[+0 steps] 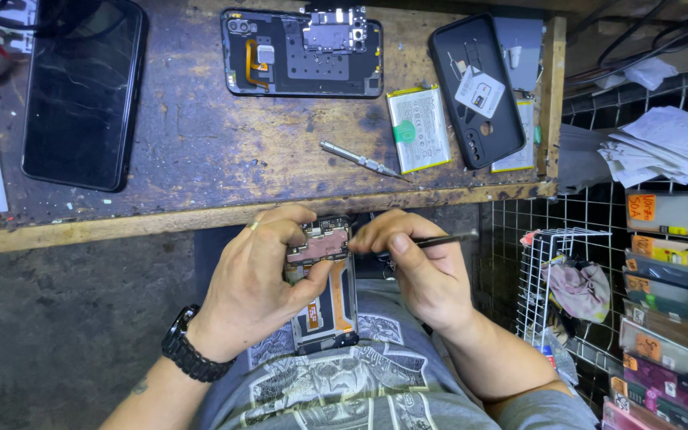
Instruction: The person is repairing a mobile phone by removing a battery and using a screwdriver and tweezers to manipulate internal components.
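Observation:
My left hand [256, 275] grips an opened phone [324, 306] with its circuit board and orange flex cable exposed, held over my lap below the wooden bench edge. A black watch is on that wrist. My right hand [420, 275] holds a thin dark tool [439, 239] like a pen, its tip at the upper right of the phone's board. The fingers of both hands meet at the top of the phone.
On the worn wooden bench [201, 143] lie a black phone screen [81, 91], a phone back frame with parts [302, 56], a battery [418, 129], a screwdriver [358, 159] and a black case [475, 87]. A wire rack [551, 271] and packaged goods [670, 318] stand right.

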